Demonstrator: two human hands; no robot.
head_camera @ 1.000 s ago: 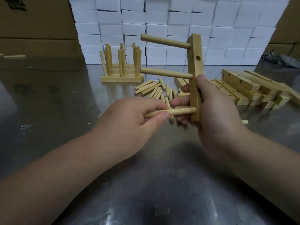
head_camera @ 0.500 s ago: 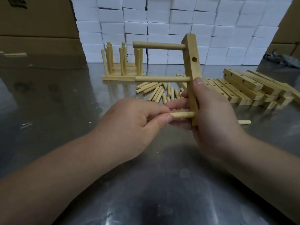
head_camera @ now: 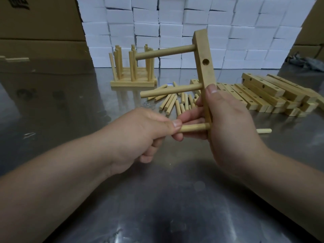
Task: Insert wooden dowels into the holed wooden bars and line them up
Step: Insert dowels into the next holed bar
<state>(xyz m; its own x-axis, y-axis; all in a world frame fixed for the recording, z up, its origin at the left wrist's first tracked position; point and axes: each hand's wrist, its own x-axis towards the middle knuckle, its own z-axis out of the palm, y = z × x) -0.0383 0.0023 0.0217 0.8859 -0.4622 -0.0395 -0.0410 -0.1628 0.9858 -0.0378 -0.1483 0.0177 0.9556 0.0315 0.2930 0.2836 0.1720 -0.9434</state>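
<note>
Right hand (head_camera: 233, 130), centre right of frame, grips the lower half of a wooden bar (head_camera: 204, 67) held upright above the tabletop (head_camera: 157, 199), thumb on the front face and fingers curled behind it. The bar carries three dowels pointing left: top dowel (head_camera: 164, 52), middle dowel (head_camera: 171, 90), bottom dowel (head_camera: 192, 128). One side hole (head_camera: 205, 62) between the top two shows open.

Left hand (head_camera: 140, 135), centre, pinches the bottom dowel with thumb and fingers; its free end is hidden inside the hand, and its right end meets the bar.

Loose dowels (head_camera: 173, 102) lie in a heap behind the hands. Holed bars (head_camera: 263, 95) are stacked at centre right, the stack cut off by the frame edge. A lone dowel (head_camera: 263, 131) lies just right of the right hand. Finished bars with upright dowels (head_camera: 133, 71) stand at upper centre; the back rows overlap and are hard to count. Cardboard boxes (head_camera: 38, 23) at upper left are closed, contents not visible. White boxes (head_camera: 175, 23) are stacked behind.
</note>
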